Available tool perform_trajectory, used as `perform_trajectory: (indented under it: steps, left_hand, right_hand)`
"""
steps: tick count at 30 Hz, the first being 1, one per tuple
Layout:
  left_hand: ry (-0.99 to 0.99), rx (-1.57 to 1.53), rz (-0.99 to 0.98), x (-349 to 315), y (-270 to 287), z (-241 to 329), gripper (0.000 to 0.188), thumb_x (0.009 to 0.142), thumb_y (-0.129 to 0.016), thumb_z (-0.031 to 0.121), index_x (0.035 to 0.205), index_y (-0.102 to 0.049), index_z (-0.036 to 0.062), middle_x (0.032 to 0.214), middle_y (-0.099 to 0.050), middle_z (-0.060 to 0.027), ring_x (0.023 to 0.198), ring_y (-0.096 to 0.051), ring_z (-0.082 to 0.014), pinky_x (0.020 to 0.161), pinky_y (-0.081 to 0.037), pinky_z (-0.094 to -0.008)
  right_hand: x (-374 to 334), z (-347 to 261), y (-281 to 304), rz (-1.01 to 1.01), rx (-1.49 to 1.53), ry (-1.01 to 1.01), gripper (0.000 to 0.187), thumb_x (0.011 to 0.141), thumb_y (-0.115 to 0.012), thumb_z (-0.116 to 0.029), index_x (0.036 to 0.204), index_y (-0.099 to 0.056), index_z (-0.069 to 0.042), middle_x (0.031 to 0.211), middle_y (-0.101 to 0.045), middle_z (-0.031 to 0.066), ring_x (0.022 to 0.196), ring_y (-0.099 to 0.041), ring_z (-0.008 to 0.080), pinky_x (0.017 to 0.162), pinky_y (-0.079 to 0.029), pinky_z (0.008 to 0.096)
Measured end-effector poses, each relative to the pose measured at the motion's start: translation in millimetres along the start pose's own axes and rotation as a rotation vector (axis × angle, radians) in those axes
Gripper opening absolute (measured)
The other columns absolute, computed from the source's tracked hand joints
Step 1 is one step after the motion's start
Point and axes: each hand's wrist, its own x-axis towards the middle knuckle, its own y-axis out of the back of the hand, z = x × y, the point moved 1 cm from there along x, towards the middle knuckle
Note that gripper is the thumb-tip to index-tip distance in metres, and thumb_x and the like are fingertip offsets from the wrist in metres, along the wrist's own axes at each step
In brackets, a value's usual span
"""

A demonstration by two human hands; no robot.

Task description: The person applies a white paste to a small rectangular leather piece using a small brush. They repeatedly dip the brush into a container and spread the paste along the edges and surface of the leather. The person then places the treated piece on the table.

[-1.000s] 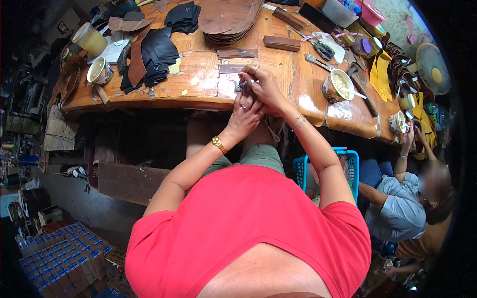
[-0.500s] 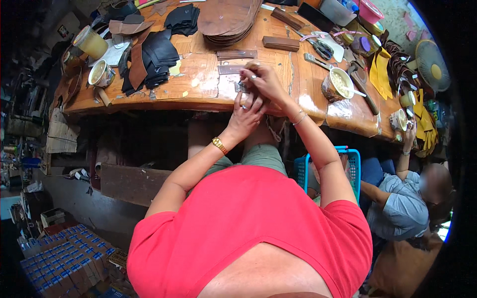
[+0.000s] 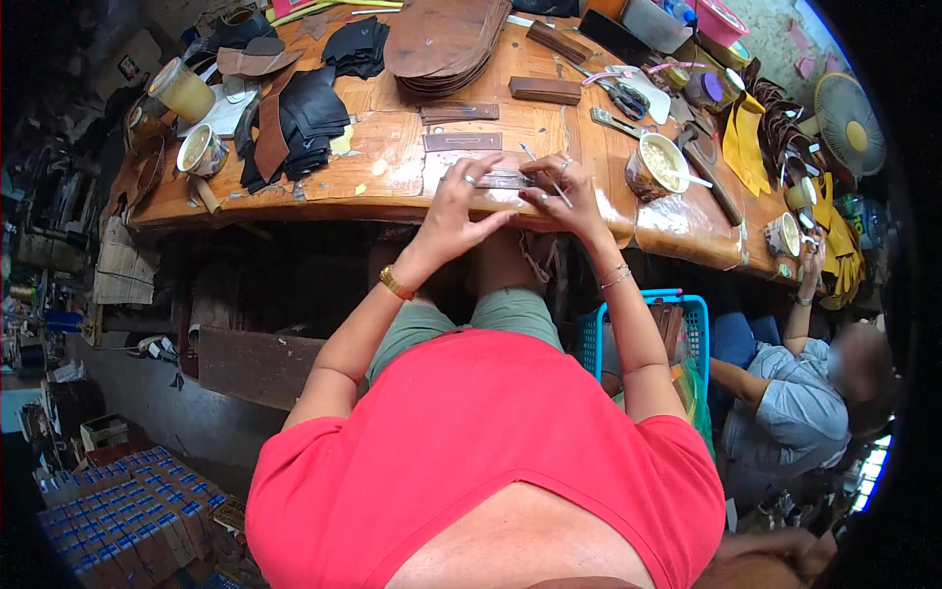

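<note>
My left hand hovers at the table's front edge with its thumb and fingers apart. Its fingertips are close to the left end of a small brown leather strip; I cannot tell whether they touch it. A slim pen with a blue tip slants through the fingers of my right hand, which is at the strip's right end and partly covers it. Just beyond lies a second brown strip with a pale outline on it, and behind that a third strip.
Brown leather pieces are stacked at the back, black pieces to the left. A noodle cup, scissors and a hammer lie to the right. A blue basket stands beside me; a co-worker sits beyond.
My hands have moved apart, uncovering the leather strip between them. The right hand has shifted right with the pen, now tilted. The left hand has lifted and spread its fingers.
</note>
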Motion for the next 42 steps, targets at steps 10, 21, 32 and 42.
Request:
perform_trajectory:
  steps: [10, 21, 32, 42]
  left_hand:
    - [0.12, 0.074, 0.033, 14.0, 38.4, -30.9, 0.066, 0.073, -0.083, 0.018, 0.133, -0.055, 0.0085, 0.107, -0.067, -0.0096, 0.103, -0.062, -0.0228, 0.092, -0.048, -0.0364]
    - [0.079, 0.015, -0.189, 30.0, 26.8, -44.6, 0.064, 0.074, -0.082, 0.013, 0.133, -0.058, 0.0104, 0.101, -0.073, -0.0115, 0.099, -0.069, -0.0251, 0.094, -0.051, -0.035]
    - [-0.049, 0.13, -0.076, 50.5, 51.1, -62.0, 0.048, 0.075, -0.081, 0.01, 0.121, -0.067, 0.0092, 0.095, -0.074, -0.0074, 0.091, -0.069, -0.0142, 0.082, -0.054, -0.0288]
    - [-0.08, 0.264, -0.055, 62.6, 49.8, -82.7, 0.046, 0.073, -0.082, 0.029, 0.114, -0.069, 0.0126, 0.103, -0.072, -0.0065, 0.096, -0.063, -0.0246, 0.086, -0.046, -0.0384]
  right_hand:
    - [-2.7, 8.3, 0.2, 0.033, 0.318, -0.256, 0.022, 0.074, -0.078, -0.011, 0.093, -0.067, -0.004, 0.09, -0.068, 0.0102, 0.089, -0.065, 0.0243, 0.081, -0.05, 0.034]
    - [-15.3, 27.5, 39.9, 0.277, -0.229, -0.202, 0.029, 0.077, -0.077, -0.012, 0.1, -0.065, -0.001, 0.093, -0.067, 0.0157, 0.091, -0.063, 0.0332, 0.081, -0.05, 0.0398]
    - [-19.4, 31.0, 39.5, 0.339, -0.191, -0.232, 0.021, 0.082, -0.074, -0.013, 0.096, -0.065, 0.0, 0.09, -0.066, 0.0158, 0.081, -0.064, 0.0312, 0.073, -0.05, 0.0382]
    - [-31.2, 20.7, 45.1, 0.431, -0.258, -0.052, 0.006, 0.087, -0.068, -0.007, 0.085, -0.066, -0.001, 0.075, -0.062, 0.0142, 0.069, -0.06, 0.0296, 0.062, -0.047, 0.0357]
